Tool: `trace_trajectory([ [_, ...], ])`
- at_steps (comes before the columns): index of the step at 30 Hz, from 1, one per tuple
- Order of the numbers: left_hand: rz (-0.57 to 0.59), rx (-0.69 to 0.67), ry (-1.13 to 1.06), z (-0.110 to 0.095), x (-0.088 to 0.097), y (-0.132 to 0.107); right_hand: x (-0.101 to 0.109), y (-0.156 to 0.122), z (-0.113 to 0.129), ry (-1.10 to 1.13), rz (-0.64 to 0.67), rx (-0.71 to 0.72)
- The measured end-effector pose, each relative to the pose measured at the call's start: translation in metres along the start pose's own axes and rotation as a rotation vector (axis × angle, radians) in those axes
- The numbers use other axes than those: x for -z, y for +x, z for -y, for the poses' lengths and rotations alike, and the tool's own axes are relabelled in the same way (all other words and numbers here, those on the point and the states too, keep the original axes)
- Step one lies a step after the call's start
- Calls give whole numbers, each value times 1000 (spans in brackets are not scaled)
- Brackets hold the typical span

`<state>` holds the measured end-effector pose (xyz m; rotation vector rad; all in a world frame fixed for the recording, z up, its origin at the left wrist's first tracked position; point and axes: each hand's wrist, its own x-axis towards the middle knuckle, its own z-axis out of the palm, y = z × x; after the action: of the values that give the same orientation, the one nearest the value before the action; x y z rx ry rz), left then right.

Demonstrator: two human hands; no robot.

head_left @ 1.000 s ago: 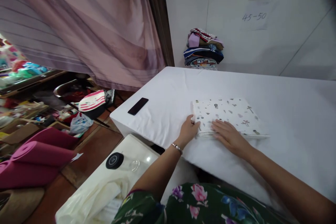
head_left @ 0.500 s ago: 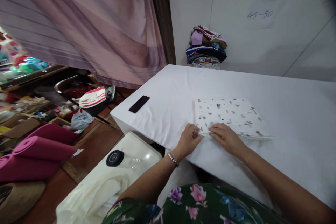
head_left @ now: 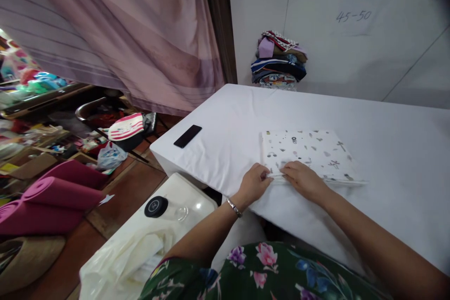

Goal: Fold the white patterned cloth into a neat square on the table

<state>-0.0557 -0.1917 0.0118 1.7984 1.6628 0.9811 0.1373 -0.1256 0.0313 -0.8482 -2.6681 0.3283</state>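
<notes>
A folded white cloth [head_left: 309,150] printed with small plant-like and other figures lies flat on the white-covered table [head_left: 232,131]. At its near left corner my left hand [head_left: 255,182] is closed, thumb and fingers pinching the folded edge. Just to the right, my right hand [head_left: 302,179] pinches the same near edge between thumb and fingers. Several layers show along that edge to the right of the hands. The fingertips partly cover the layers they grip. A bracelet [head_left: 233,207] circles my left wrist.
A black phone [head_left: 188,136] lies near the table's left edge. Against the wall stands a stack of folded clothes [head_left: 279,61]. A white stand [head_left: 197,199] with a round black object [head_left: 155,206] and plastic wrapping is at lower left. Pink rolled mats [head_left: 52,201] rest on the floor.
The view has shifted slightly. Both hands stay at the cloth's near edge, with only a small adjustment of the left fingers, and the cloth remains in place.
</notes>
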Motion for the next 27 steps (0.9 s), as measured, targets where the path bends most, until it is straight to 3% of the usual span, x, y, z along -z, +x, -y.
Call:
trace_trajectory([
  [5, -9, 102, -67, 0, -2, 4, -2, -1, 5, -11, -82, 25],
  [10, -63, 155, -100, -4, -4, 6, -7, -4, 4, -28, -67, 21],
  [15, -116, 70, -115, -9, -4, 0, -9, -6, 3, -40, -61, 39],
  [22, 15, -174, 326, -2, 3, -9, -18, -12, 0, 44, -157, 55],
  [27, 11, -271, 316, 5, 4, -9, -20, -15, 2, 79, -194, 51],
])
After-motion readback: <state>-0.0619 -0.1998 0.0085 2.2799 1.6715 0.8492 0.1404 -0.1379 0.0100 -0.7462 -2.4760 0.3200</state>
